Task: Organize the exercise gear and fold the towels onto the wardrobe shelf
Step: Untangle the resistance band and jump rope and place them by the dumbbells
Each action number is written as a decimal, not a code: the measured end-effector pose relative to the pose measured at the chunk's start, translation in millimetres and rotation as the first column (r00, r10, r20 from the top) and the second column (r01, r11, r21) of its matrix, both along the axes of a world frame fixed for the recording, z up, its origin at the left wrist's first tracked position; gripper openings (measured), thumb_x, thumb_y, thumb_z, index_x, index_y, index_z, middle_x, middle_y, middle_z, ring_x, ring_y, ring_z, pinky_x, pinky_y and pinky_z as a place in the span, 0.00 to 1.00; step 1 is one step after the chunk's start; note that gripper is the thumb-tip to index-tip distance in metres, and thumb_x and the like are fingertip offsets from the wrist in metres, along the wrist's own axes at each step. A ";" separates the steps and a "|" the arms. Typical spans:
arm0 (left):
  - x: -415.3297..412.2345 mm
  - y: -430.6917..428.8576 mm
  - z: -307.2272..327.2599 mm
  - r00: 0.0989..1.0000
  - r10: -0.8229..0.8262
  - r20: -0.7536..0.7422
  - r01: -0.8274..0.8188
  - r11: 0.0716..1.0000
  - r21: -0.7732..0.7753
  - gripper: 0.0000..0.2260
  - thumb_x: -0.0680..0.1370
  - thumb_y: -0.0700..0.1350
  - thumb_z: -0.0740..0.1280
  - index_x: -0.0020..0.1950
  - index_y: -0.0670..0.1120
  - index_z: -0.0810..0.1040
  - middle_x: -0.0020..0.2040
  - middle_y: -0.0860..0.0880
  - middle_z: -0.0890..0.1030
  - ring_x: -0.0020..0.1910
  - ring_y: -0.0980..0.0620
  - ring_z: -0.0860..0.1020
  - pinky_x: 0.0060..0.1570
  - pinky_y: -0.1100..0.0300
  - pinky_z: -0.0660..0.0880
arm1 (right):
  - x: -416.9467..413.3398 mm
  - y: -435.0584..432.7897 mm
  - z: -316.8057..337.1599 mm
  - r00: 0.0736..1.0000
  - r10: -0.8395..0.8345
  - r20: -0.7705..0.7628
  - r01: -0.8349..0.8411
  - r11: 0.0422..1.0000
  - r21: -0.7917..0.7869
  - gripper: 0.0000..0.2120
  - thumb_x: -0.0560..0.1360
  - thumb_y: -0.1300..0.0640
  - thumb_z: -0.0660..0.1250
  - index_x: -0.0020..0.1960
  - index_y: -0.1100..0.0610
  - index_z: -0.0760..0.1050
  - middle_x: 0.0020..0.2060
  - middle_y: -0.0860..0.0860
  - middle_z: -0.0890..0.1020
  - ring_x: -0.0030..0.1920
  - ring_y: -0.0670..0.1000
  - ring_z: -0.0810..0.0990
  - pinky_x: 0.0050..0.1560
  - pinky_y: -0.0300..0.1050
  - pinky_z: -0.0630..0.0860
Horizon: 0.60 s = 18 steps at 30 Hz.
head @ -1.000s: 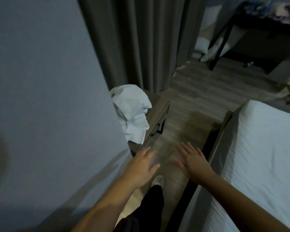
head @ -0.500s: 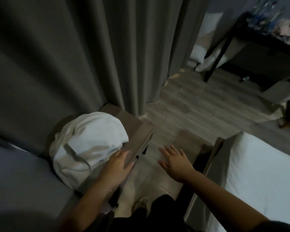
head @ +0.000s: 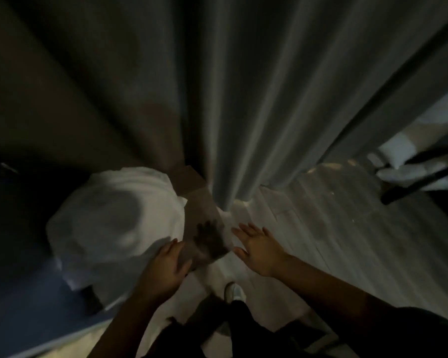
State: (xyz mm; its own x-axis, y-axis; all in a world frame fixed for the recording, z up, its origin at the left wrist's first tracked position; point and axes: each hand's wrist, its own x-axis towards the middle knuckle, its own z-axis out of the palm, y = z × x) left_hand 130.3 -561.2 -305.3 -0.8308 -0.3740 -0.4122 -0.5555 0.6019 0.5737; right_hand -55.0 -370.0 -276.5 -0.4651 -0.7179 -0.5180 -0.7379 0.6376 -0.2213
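Left hand [head: 166, 267] and right hand [head: 259, 250] are held open and apart, a white towel [head: 114, 223] heaped on the tabletop [head: 201, 202] beside the left.

The view was dim and motion-blurred. The floor [head: 347, 228] right of the curtain [head: 243, 99] caught pale light; far left of the curtain all sank near black. The towel [head: 114, 215] below its hem glowed softly, unsharp, a hand-shaped shadow [head: 208, 240] on the bench [head: 199, 200] beside it. The curtain's folds splayed with wide-angle distortion.
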 end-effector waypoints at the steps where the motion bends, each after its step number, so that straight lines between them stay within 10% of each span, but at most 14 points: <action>1: -0.1 5.9 -0.3 0.999 0.051 0.013 -0.051 0.999 -0.005 0.23 0.82 0.52 0.61 0.75 0.45 0.67 0.75 0.44 0.66 0.75 0.48 0.63 0.71 0.57 0.61 | -9.4 -1.3 -1.0 0.999 0.038 0.012 -0.039 0.999 0.009 0.29 0.82 0.41 0.51 0.80 0.50 0.52 0.79 0.53 0.55 0.78 0.56 0.52 0.76 0.57 0.50; 4: 1.5 19.9 3.0 0.986 0.156 -0.064 -0.163 0.980 -0.114 0.18 0.83 0.51 0.57 0.66 0.42 0.76 0.66 0.41 0.76 0.64 0.46 0.76 0.59 0.58 0.72 | -28.9 -9.3 -0.7 0.989 0.125 0.081 -0.130 0.990 0.056 0.28 0.83 0.41 0.50 0.79 0.50 0.52 0.79 0.52 0.54 0.79 0.55 0.50 0.76 0.57 0.48; 18: 55.9 89.7 -30.2 0.759 0.630 0.164 -0.619 0.777 -0.120 0.24 0.81 0.54 0.63 0.75 0.49 0.65 0.74 0.47 0.68 0.71 0.49 0.68 0.66 0.56 0.69 | -10.7 -51.3 -56.8 0.768 0.628 0.127 -0.639 0.764 0.090 0.28 0.83 0.42 0.50 0.79 0.51 0.53 0.79 0.52 0.53 0.79 0.55 0.47 0.76 0.57 0.46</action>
